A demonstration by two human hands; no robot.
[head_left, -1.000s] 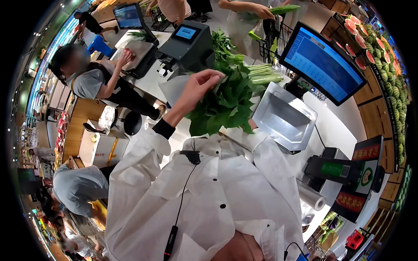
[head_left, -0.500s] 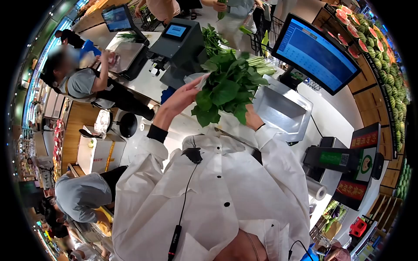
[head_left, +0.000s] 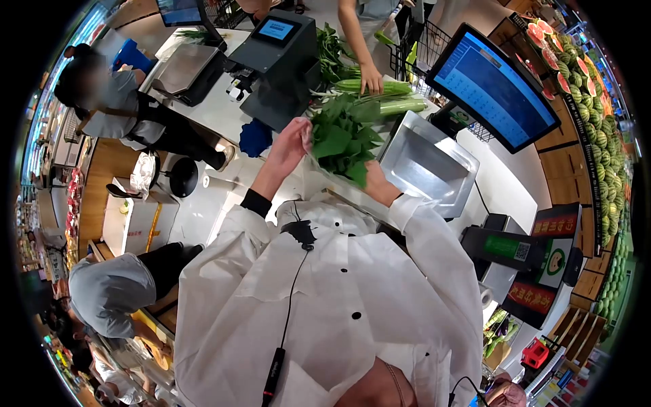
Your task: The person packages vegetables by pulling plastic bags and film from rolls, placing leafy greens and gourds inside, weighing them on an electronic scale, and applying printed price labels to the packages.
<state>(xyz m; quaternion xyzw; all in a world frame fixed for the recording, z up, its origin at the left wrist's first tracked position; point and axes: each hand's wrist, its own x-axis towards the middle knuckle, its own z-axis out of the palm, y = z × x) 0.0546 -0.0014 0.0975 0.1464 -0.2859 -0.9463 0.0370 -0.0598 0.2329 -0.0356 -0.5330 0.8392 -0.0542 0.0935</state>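
A bunch of leafy greens (head_left: pixel 341 141) is between my two hands over the counter edge, in front of my chest. My left hand (head_left: pixel 291 146) is closed at the left side of the bunch, pinching what looks like a thin clear plastic bag. My right hand (head_left: pixel 381 183) is closed on the lower right of the greens; its fingertips are partly hidden by leaves. Right of the greens lies a metal scale tray (head_left: pixel 430 166), close to my right hand. Beyond the bunch are long green vegetables (head_left: pixel 400 107) on the counter.
Another person's hand (head_left: pixel 370 78) reaches onto the long vegetables from the far side. A dark scale printer (head_left: pixel 281 64) stands left of the greens, a touchscreen (head_left: pixel 494 87) to the right. A blue crumpled item (head_left: pixel 255 138) lies at the counter edge. Co-workers stand at left.
The greens have come down and slightly left, with my right hand moving left. My left hand has closed from a more open pose. The other person's hand has come down onto the long vegetables.
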